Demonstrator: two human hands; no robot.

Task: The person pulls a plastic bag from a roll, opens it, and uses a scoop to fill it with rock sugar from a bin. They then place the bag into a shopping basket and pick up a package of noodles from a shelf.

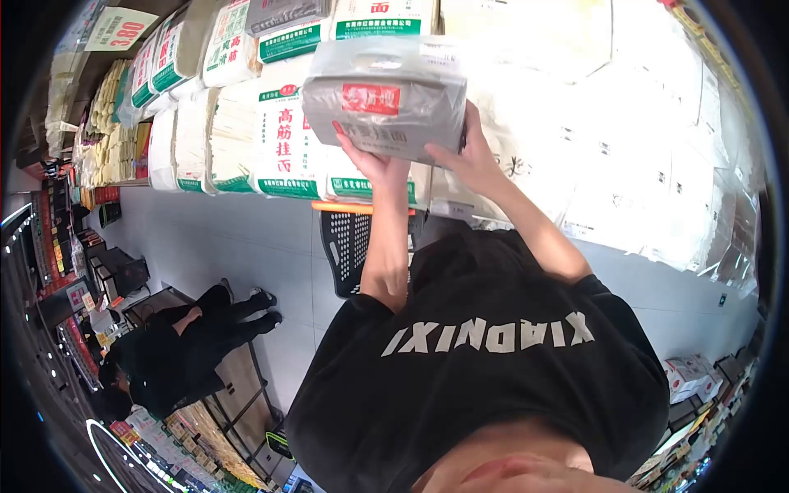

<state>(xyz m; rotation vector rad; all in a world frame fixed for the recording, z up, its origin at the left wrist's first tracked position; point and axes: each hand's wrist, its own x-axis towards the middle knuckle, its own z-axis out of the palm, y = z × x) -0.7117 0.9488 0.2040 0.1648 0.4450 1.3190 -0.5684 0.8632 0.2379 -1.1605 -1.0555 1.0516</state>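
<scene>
Both my hands hold up a grey pack of dried noodles [374, 115] with a red label, wrapped in clear plastic. My left hand [374, 162] is closed on its lower left edge, the thumb up on the near face. At the lower right corner, my right hand [472, 152] grips the pack, its fingers partly hidden around the side. White and green noodle packs [283, 135] stand behind and to the left. Another grey pack [286, 12] lies on top of the packs at the back.
To the right spreads a display of white packs [641, 148], washed out by glare. A black basket with an orange handle [345, 251] is below my hands. A price sign [119, 31] hangs at upper left. Another person in dark clothes [181, 345] is at lower left near shelves.
</scene>
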